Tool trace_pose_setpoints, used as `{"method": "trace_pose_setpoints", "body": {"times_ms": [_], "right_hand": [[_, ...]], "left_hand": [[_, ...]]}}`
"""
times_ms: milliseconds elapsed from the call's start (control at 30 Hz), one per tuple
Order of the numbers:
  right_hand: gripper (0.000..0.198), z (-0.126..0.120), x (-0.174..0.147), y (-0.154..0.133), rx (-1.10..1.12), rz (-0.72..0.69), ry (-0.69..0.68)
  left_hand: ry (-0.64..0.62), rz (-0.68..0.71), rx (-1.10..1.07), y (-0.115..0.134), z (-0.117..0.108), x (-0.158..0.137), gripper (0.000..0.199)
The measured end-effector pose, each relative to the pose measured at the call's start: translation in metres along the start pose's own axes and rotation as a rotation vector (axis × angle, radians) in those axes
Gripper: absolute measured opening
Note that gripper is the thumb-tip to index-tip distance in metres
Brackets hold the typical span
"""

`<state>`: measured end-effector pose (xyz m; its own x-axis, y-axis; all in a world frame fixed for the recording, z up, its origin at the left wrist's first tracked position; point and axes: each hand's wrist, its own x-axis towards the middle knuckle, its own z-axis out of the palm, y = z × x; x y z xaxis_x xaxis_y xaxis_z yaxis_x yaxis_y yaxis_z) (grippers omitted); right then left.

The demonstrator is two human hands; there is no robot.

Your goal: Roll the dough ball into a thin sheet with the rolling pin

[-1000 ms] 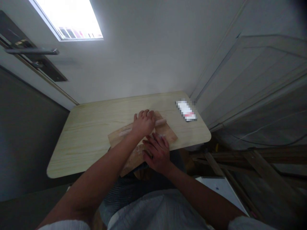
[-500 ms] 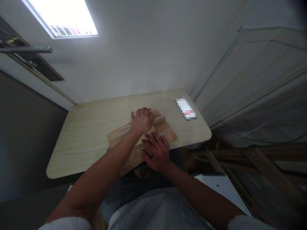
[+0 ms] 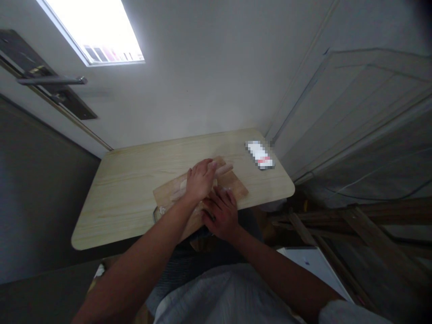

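A wooden cutting board (image 3: 239, 185) dusted with white flour lies at the table's front edge. Across it, at a slant, runs a rolling pin (image 3: 224, 169). My left hand (image 3: 201, 179) is on the middle of the pin, its fingers curled over the far side. Pale dough (image 3: 215, 182) shows in part between my hands, mostly covered by them. My right hand (image 3: 223, 211) is bent over the near edge of the dough, close to my left wrist; its fingertips are partly hidden. A pale patch (image 3: 183, 183) shows left of my left hand, beyond the pin.
The light wooden table (image 3: 124, 180) stands against a white door with a metal handle (image 3: 54, 81) and a bright window. A phone (image 3: 259, 155), blurred out, lies at the table's right end. Wooden beams (image 3: 354, 216) and a white box (image 3: 310, 265) are at lower right.
My left hand has shifted slightly toward me, its fingers now more curled over the rolling pin. My right hand stays in nearly the same place. The view has tilted a little.
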<state>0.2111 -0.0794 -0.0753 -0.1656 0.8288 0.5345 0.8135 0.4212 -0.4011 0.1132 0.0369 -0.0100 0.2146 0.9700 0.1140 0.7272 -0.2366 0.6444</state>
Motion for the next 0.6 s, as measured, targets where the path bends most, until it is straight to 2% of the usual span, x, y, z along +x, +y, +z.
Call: {"method": "trace_pose_setpoints", "body": {"times_ms": [167,367,467,600], "right_hand": [[0.038,0.0,0.0,-0.001,-0.002,0.005,-0.033],[0.036,0.001,0.001,-0.004,-0.013,0.036,-0.04],[0.036,0.0,0.002,-0.004,-0.016,0.029,-0.027],[0.037,-0.001,0.002,-0.003,-0.015,0.01,-0.018]], "left_hand": [[0.042,-0.047,0.065,-0.013,0.002,0.022,0.054],[0.173,-0.153,0.021,-0.03,-0.005,0.058,0.05],[0.201,-0.077,0.025,-0.029,-0.006,0.053,0.05],[0.188,0.014,0.027,-0.019,-0.001,0.027,0.051]]}}
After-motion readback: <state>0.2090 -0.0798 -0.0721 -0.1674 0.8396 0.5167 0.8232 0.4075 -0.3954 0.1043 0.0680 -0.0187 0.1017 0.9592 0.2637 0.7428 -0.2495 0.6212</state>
